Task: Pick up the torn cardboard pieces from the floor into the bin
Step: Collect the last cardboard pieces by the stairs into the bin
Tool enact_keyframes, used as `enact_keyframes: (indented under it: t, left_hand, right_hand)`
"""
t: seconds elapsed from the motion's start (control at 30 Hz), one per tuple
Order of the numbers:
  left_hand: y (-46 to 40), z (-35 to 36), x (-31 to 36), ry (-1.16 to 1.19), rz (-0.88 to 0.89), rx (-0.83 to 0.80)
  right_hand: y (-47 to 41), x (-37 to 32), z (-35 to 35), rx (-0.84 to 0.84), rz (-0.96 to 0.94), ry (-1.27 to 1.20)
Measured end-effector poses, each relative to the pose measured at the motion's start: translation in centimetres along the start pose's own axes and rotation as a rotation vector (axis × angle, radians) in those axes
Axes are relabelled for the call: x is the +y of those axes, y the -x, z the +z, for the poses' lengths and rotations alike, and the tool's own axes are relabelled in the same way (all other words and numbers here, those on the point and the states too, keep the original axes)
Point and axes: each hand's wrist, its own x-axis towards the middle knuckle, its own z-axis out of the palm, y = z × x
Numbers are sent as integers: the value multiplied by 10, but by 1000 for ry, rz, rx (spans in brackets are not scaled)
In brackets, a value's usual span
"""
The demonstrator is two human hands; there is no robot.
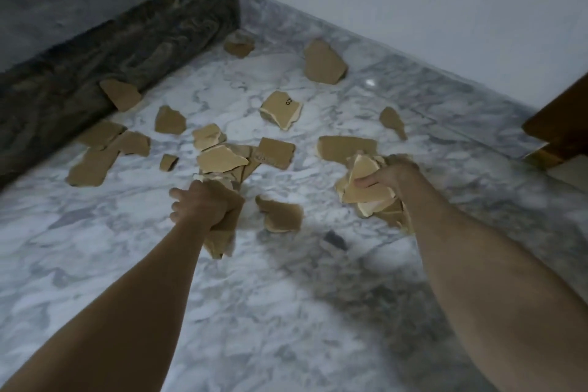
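Note:
Several torn brown cardboard pieces lie scattered over the white marble floor (286, 312). My left hand (199, 205) grips a bunch of cardboard pieces (222, 232) that hang below its fist. My right hand (393, 175) holds a thick stack of cardboard pieces (366, 191), thumb on top. One loose piece (280, 213) rests on the floor between my hands. A big piece (324, 62) lies near the far wall, and one printed piece (281, 108) lies mid-floor. No bin is in view.
A dark stone step (111, 29) rises along the left and back. A pale wall (413, 3) closes the right side. A wooden furniture corner (560, 124) juts in at the right edge. A small dark scrap (334, 239) lies near my right forearm.

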Motion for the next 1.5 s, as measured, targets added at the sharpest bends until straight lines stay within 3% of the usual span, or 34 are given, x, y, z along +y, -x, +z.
enact_keyframes:
  t: [0.23, 0.3, 0.43, 0.5, 0.63, 0.7, 0.83, 0.93, 1.03, 1.13, 1.27, 1.33, 1.4, 1.5]
  left_hand:
    - [15, -15, -14, 258, -49, 46]
    - [21, -20, -17, 392, -14, -37]
    - [44, -38, 3, 672, 162, -392]
    - [52, -32, 22, 513, 318, -446]
    - [59, 20, 33, -154, 581, -331]
    - [69, 35, 34, -260, 642, -281]
    - [83, 32, 37, -148, 595, -317]
    - [85, 31, 32, -61, 554, -331]
    - [74, 30, 32, -64, 548, -338]
    - [57, 11, 41, 89, 502, -266]
    - [8, -24, 61, 294, 388, -178]
    - [-17, -32, 72, 235, 378, -122]
    - [-35, -30, 78, -39, 324, -45]
    - [-61, -24, 81, -238, 294, -97]
  right_hand:
    - [12, -10, -2, 238, 121, 235]
    - [20, -11, -3, 253, 148, 307]
    - [13, -17, -9, 251, 168, 284]
    - [7, -17, -7, 218, 177, 271]
    - [6, -3, -1, 236, 227, 110]
    - [8, 4, 0, 249, 228, 40]
    - [21, 10, 2, 378, 199, 72]
    - [39, 3, 5, 446, 67, 87]
    - [42, -2, 2, 338, -69, -120]
    - [44, -17, -4, 266, -191, -222]
    - [33, -62, -10, 123, -328, -155]
    - [19, -82, -6, 63, -356, -3]
    - [4, -91, 2, 54, -324, 165]
    - [-11, -94, 12, 57, -221, 379]
